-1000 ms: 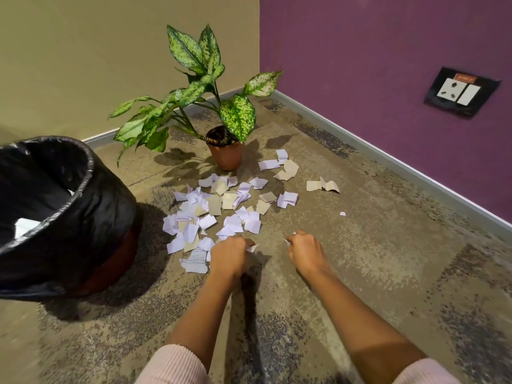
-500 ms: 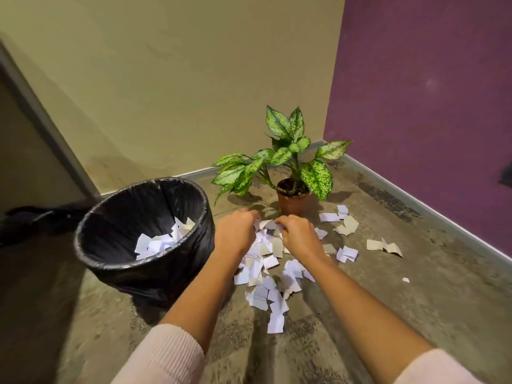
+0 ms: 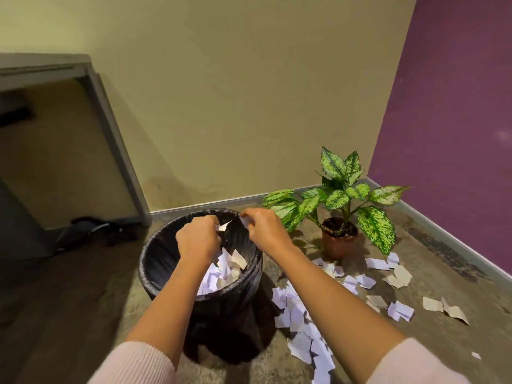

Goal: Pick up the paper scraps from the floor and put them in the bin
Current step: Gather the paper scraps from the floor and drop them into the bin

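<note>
White and beige paper scraps (image 3: pixel 297 314), none legible, now sit pinched in both hands, left hand (image 3: pixel 198 239) and right hand (image 3: pixel 264 230), raised from the floor to over the black-lined round bin (image 3: pixel 155 261).

Bin (image 3: pixel 166 261) left of floor scraps (image 3: pixel 302 322)

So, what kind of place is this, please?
Probably a corner of an indoor room, maybe an office or a home. A beige wall meets a purple wall, a potted plant stands on the floor, and a desk is at the left.
</note>
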The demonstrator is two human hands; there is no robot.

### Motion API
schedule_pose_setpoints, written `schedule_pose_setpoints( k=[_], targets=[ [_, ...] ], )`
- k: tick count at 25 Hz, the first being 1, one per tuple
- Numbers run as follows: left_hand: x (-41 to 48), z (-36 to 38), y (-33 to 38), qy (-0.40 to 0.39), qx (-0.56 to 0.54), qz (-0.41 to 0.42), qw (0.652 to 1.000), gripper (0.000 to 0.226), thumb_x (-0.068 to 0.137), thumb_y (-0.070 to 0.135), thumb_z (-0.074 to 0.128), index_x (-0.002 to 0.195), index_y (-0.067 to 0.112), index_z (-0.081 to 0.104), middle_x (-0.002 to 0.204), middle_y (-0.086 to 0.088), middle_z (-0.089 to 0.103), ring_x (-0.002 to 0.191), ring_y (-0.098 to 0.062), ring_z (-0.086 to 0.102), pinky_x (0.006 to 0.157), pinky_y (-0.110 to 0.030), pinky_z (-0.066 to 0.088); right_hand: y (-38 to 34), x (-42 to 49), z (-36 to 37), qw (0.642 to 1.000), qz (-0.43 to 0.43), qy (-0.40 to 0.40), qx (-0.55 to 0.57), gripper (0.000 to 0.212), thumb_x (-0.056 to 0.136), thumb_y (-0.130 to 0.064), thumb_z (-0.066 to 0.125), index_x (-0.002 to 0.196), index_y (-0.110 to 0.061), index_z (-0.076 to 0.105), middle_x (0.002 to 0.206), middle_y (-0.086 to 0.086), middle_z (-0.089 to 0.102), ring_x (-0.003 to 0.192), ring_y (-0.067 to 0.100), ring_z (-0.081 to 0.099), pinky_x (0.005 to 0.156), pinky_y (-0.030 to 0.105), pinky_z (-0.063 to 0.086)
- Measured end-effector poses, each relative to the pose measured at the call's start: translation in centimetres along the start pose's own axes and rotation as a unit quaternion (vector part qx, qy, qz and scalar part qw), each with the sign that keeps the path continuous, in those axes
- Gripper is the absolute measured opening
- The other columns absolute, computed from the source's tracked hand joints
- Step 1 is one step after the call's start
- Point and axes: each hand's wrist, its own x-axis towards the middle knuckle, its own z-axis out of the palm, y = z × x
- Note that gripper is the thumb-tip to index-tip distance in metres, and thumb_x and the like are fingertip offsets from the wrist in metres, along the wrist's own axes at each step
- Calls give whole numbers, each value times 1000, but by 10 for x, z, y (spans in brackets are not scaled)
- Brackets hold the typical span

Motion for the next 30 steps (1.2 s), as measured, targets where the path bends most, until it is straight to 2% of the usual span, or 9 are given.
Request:
schedule_pose_setpoints(
  k=[3, 6, 8, 10, 11, 15, 20, 24, 30],
  targets=[
    [-1, 8, -23, -38, 38, -50, 997, 25, 80, 19, 62, 103, 26, 70, 97, -6, 70, 90, -31, 67, 61, -30, 40, -18, 10, 17, 998, -5, -67, -16, 31, 91, -10, 56, 119, -15, 67, 113, 13, 70, 103, 32, 64, 87, 39, 53],
    [-6, 19, -34, -77, 69, -56, 993, 28, 84, 20, 62, 112, 23, 67, 105, -7, 69, 97, -31, 66, 66, -32, 42, -26, 17, 24, 984, 15, -176, -18, 44, 86, -2, 54, 123, -22, 67, 123, 11, 66, 76, 17, 62, 78, 30, 51],
    [-7, 22, -32, -91, 79, -51, 991, 33, 86, 16, 59, 119, 22, 64, 110, -7, 67, 101, -31, 65, 68, -33, 42, -26, 18, 23, 977, 24, -211, -8, 47, 84, -1, 56, 122, -24, 68, 127, 8, 66, 84, 18, 66, 81, 25, 50],
    [-9, 21, -25, -95, 78, -38, 992, 36, 89, 13, 55, 124, 22, 61, 114, -7, 66, 104, -29, 63, 70, -34, 43, -22, 14, 19, 977, 29, -213, 10, 44, 85, -3, 57, 121, -25, 69, 130, 6, 65, 104, 23, 66, 92, 27, 52],
    [-10, 20, -21, -95, 73, -28, 992, 36, 90, 14, 54, 125, 21, 61, 114, -7, 66, 105, -29, 63, 71, -34, 44, -20, 11, 17, 978, 31, -207, 16, 44, 85, -3, 56, 121, -25, 69, 131, 6, 63, 104, 24, 66, 93, 31, 53],
    [-13, 10, 0, -72, 40, 4, 997, 27, 87, 20, 57, 113, 19, 64, 108, -5, 68, 104, -28, 61, 75, -36, 42, -3, 1, 2, 986, 47, -158, 26, 40, 90, -7, 52, 122, -26, 67, 116, 10, 66, 65, 18, 57, 67, 27, 47],
    [-27, 5, 47, 25, -33, 57, 997, 27, 87, 24, 52, 110, 21, 65, 107, -4, 69, 101, -31, 62, 75, -39, 47, 38, -25, -28, 988, 103, -114, 30, 42, 90, -4, 48, 117, -26, 70, 86, 10, 67, 48, 15, 43, 52, 28, 44],
    [-61, 26, 102, 49, -81, 148, 984, 31, 88, 27, 51, 115, 25, 66, 109, -1, 69, 101, -28, 62, 73, -38, 48, 82, -62, -43, 981, 144, -128, 2, 45, 88, -3, 46, 118, -25, 70, 111, 18, 66, 53, 17, 45, 57, 25, 41],
    [-120, 82, 174, -52, -75, 216, 972, 24, 90, 26, 47, 107, 23, 63, 109, -1, 66, 102, -27, 60, 72, -36, 45, 155, -128, -56, 967, 227, -117, -1, 46, 85, 0, 44, 113, -24, 73, 117, 16, 67, 69, 28, 55, 66, 26, 41]
  ],
)
